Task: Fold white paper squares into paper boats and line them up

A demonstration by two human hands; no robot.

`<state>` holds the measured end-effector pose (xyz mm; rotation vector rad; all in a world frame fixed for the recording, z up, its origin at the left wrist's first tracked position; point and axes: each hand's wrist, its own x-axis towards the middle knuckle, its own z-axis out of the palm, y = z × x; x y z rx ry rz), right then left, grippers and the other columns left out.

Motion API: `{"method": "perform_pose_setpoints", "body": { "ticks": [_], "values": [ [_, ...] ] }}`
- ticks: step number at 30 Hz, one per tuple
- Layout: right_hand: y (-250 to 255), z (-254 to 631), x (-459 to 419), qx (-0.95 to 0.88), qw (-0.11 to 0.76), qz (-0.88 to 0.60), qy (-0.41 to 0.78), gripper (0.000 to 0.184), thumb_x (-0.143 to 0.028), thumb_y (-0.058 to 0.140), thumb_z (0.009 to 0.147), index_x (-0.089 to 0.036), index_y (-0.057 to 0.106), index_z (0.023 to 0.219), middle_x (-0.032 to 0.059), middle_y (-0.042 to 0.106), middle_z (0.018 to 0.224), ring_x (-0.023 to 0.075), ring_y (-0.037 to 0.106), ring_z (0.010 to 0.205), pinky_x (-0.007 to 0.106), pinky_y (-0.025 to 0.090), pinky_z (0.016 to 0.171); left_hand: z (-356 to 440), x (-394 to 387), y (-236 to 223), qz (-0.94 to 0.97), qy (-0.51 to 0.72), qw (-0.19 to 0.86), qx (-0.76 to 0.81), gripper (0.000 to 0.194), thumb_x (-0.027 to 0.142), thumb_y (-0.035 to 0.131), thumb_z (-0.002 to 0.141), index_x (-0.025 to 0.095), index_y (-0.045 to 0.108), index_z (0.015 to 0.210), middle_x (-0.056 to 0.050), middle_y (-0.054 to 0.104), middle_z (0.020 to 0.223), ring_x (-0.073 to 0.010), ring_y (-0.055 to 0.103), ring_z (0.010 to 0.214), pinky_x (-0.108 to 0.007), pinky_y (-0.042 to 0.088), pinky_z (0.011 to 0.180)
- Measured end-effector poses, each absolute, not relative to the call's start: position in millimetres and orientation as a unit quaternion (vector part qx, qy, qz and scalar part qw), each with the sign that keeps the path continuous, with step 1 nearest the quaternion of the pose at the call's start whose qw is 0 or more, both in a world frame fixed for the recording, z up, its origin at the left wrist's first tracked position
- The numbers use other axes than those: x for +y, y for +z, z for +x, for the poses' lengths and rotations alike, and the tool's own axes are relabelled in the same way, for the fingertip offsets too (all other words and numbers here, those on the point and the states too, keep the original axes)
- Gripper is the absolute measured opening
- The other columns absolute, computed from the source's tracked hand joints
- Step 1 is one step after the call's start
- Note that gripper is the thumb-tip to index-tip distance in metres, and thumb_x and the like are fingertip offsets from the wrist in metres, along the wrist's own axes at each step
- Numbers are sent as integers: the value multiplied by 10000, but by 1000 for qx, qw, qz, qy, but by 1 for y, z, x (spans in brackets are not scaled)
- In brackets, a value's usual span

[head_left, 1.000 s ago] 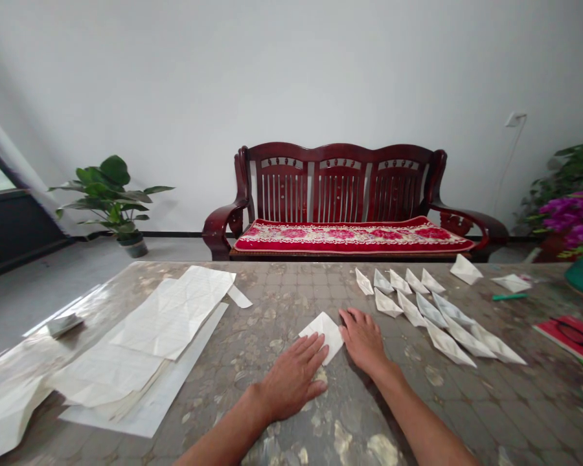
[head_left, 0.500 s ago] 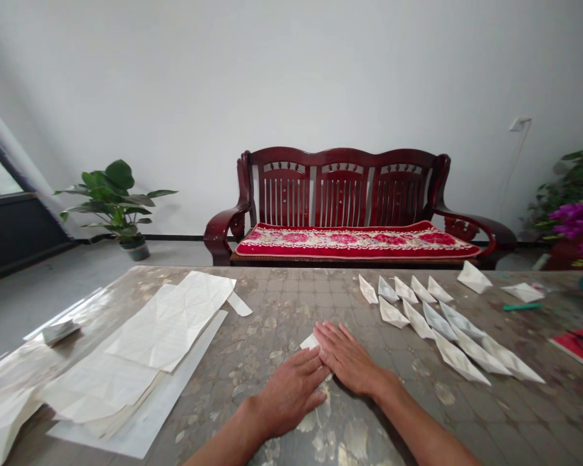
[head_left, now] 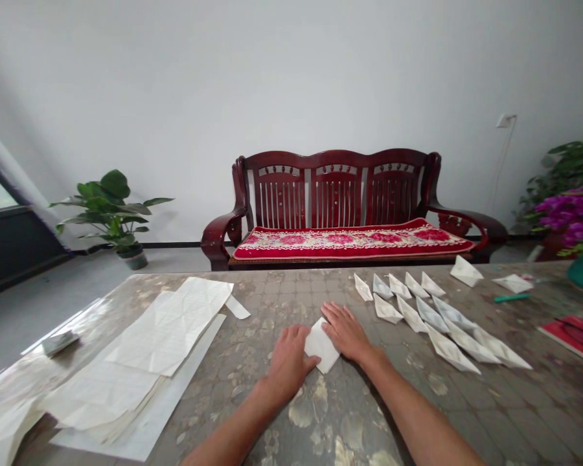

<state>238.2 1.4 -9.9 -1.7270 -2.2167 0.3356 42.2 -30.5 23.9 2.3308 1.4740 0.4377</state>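
Across the mottled tabletop (head_left: 418, 408), the left hand (head_left: 289, 362) and right hand (head_left: 344, 333) have eased apart, both touching a folded white paper (head_left: 322, 346) between them, unclamped, with paper boats (head_left: 418, 314) at two o'clock.

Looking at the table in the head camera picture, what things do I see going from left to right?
Stack of paper → left hand → folded paper → right hand → paper boats → green pen → red book

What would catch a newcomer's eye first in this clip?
The two hands, left hand and right hand, rest on a folded white paper at the centre of the mottled table. To their right lie rows of white paper boats. Beyond the table, a dark red wooden bench with a red floral cushion stands against the wall.
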Motion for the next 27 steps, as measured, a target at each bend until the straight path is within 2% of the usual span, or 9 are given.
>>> {"method": "perform_pose_setpoints", "body": {
  "ticks": [3, 6, 9, 11, 13, 16, 18, 22, 27],
  "values": [
    [-11, 242, 1, -759, 214, -600, 136, 492, -404, 341, 969, -188, 498, 1383, 86, 445, 1480, 224, 324, 1402, 446, 181, 1172, 47, -20, 27, 799, 127, 197, 554, 701, 292, 740, 671, 182, 498, 1320, -97, 568, 1256, -269, 531, 1157, -328, 408, 969],
    [-9, 248, 0, -744, 277, -582, 175, 484, -400, 412, 935, -203, 511, 1365, 99, 513, 1419, 242, 425, 1329, 468, 268, 1132, 50, -14, 25, 789, 123, 215, 563, 728, 289, 744, 654, 189, 472, 1322, -101, 589, 1230, -250, 586, 1081, -315, 439, 890],
    [-4, 256, -3, -735, 301, -562, 229, 613, -354, 598, 796, -188, 493, 1377, 116, 546, 1372, 268, 490, 1248, 461, 347, 1075, 48, -13, 23, 781, 122, 232, 566, 621, 311, 744, 654, 206, 526, 1226, -64, 668, 1110, -244, 633, 983, -301, 448, 785],
    [-2, 260, -7, -736, 302, -547, 259, 719, -276, 681, 677, -181, 504, 1367, 116, 574, 1329, 275, 516, 1201, 438, 375, 1048, 47, -14, 21, 775, 117, 247, 570, 466, 303, 734, 665, 220, 587, 1099, -22, 705, 985, -229, 652, 901, -272, 426, 706],
    [0, 263, -12, -734, 312, -533, 284, 708, -205, 680, 628, -190, 548, 1323, 91, 632, 1225, 255, 568, 1101, 400, 422, 989, 45, -14, 20, 770, 127, 256, 571, 270, 271, 700, 700, 221, 621, 954, 10, 703, 861, -198, 649, 809, -247, 391, 639],
    [2, 263, -19, -712, 348, -540, 284, 386, -164, 614, 666, -189, 696, 1042, 45, 692, 964, 216, 610, 907, 340, 473, 848, 44, -17, 18, 767, 209, 216, 567, 45, 220, 626, 767, 207, 613, 807, 11, 665, 783, -173, 617, 760, -243, 381, 623],
    [4, 260, -24, -702, 385, -551, 236, 168, -159, 570, 716, -193, 701, 815, 31, 677, 821, 207, 599, 842, 322, 468, 793, 42, -18, 17, 776, 288, 152, 540, 59, 180, 569, 806, 207, 603, 767, -6, 647, 789, -180, 598, 803, -264, 407, 685],
    [8, 254, -35, -727, 433, -523, 104, 145, -141, 545, 793, -214, 669, 777, 39, 667, 838, 201, 572, 881, 316, 445, 807, 36, -18, 16, 805, 385, 60, 447, 232, 71, 456, 831, 222, 615, 757, -29, 645, 824, -192, 563, 842, -307, 425, 787],
    [5, 255, -39, -796, 339, -497, 70, 267, -113, 457, 878, -225, 697, 918, 50, 686, 930, 191, 574, 907, 312, 445, 823, 28, -12, 7, 851, 322, 94, 403, 299, 21, 440, 813, 226, 657, 841, -35, 672, 892, -193, 581, 877, -298, 455, 787]
  ]
}}
